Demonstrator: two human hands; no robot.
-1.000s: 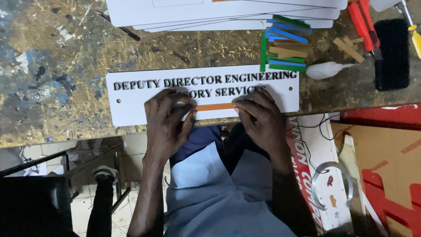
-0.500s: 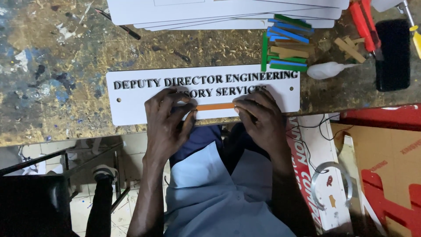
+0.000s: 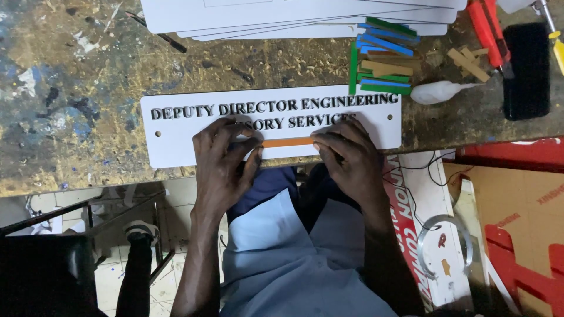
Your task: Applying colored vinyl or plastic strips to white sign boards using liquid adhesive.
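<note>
Hands meet over the near edge of the bench, both pressed down on a narrow orange strip (image 3: 287, 141) that lies flat on a long white sign plate (image 3: 176, 144). The left hand (image 3: 223, 161) covers the strip's left end, fingers bent and tips set on the plate; the right hand (image 3: 351, 158) pins the right end in the same way. Neither hand seems to pinch or lift it, though the fingertips hide both ends, so a light grip cannot be ruled out. The strip's long axis runs left to right, parallel to the plate's near edge and to the rows of raised black letters (image 3: 273, 108) just beyond it. It sits between the hands, equally near to each. The plate overhangs the bench's (image 3: 76, 88) near edge slightly.

Farther on, toward the far right corner, lie a bundle of green, blue and tan strips (image 3: 382, 64), a white squeeze bottle (image 3: 437, 91), red-handled pliers (image 3: 484, 29) and a black phone-like slab (image 3: 527, 70). A stack of white sheets (image 3: 294, 14) lines the far edge.
</note>
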